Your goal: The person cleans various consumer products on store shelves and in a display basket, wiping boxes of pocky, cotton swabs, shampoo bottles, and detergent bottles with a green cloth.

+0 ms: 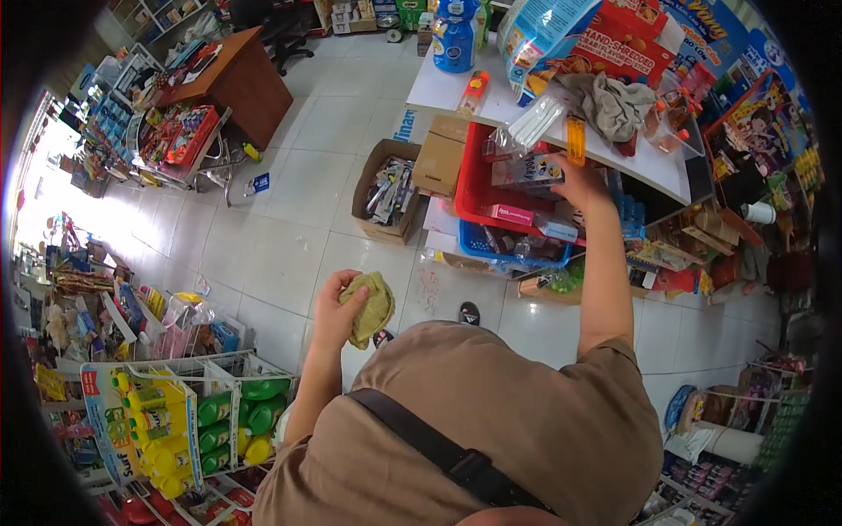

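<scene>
A crumpled olive-green cloth (373, 309) is pinched in my left hand (336, 309), in front of my body and above the floor. My right hand (582, 182) reaches over the red basket (470, 180), its fingers curled at the right end of a clear printed box (519, 171). Part of that box is hidden by plastic packaging and by my fingers. A pink box (512, 214) lies at the near side of the basket. Under it sits a blue basket (474, 238) with dark wrapped items. A grey cloth (607, 103) lies crumpled on the white table beyond my right hand.
Left of the baskets, an open cardboard box (361, 197) of packets stands on the tiled floor (303, 215). A white table (430, 88) carries a blue bottle (453, 44) and a red carton (618, 44). A wire rack (197, 421) of bottles stands close on my left.
</scene>
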Demonstrator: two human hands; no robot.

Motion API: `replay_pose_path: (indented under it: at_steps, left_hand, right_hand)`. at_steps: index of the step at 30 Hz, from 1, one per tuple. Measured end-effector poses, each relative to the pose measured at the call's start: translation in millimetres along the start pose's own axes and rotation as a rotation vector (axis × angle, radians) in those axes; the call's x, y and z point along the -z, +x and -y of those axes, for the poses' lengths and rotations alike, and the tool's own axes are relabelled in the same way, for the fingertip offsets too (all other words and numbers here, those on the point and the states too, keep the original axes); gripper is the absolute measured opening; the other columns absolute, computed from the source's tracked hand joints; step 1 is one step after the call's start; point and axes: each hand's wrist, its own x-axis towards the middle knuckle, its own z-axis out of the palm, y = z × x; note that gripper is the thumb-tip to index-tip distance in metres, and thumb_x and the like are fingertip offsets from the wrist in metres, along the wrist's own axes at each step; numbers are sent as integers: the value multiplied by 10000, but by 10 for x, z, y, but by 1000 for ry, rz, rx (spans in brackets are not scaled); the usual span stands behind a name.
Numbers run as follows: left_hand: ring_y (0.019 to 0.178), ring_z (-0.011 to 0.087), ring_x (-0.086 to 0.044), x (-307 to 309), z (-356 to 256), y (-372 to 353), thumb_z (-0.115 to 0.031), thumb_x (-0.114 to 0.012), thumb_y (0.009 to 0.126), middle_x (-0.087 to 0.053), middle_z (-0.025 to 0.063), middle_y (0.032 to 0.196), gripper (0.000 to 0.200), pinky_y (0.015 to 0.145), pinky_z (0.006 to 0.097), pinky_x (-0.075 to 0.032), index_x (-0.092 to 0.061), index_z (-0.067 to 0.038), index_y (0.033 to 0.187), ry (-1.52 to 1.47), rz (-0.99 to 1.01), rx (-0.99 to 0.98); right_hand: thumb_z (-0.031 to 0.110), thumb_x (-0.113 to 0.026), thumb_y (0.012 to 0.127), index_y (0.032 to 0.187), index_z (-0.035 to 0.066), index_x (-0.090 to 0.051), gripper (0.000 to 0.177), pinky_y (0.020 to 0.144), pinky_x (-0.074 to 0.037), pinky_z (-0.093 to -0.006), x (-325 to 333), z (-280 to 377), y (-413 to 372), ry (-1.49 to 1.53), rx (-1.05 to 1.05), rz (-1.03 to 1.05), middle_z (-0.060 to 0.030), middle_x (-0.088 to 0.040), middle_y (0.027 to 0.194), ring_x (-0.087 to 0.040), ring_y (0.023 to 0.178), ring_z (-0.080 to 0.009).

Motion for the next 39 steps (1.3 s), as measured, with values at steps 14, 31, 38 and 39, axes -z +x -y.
replay_pose_path:
  at_steps: [14,31,38,39]
  left_hand:
    - [776,113,-533,192,-35,42,-187,-590,837,-567,42,872,267,686,255,-440,-512,-19,1030,-136,-105,16]
    - [1158,221,-385,-342,193,100,-476,-498,829,-421,139,1238,645,1000,342,-278,-369,-18,1264,-44,398,-135]
    - [1173,302,-378,-287,46,27,-374,-699,657,-417,186,1223,750,985,375,-299,-396,6,1228,362,387,-327]
    - [1162,302,-386,-268,44,35,-361,-708,646,-421,184,1214,741,981,376,-303,-409,8,1214,361,349,-303]
  right_hand:
    - [71,-637,712,978,-7,-522,300,829,-368,-259,31,-11,-581,979,41,-414,-49,-510,948,-473,900,-135]
    - [179,-717,570,994,27,-577,471,659,-412,-219,93,1836,-857,1114,434,158,-53,-408,967,-456,819,-124]
    - [216,-606,776,1098,-21,-539,406,807,-422,-318,-61,2141,-706,942,536,-19,-149,-483,1028,-513,911,-253]
    - [243,-579,800,1114,-26,-526,417,829,-411,-335,-109,2184,-690,910,571,-83,-167,-486,1053,-509,935,-280]
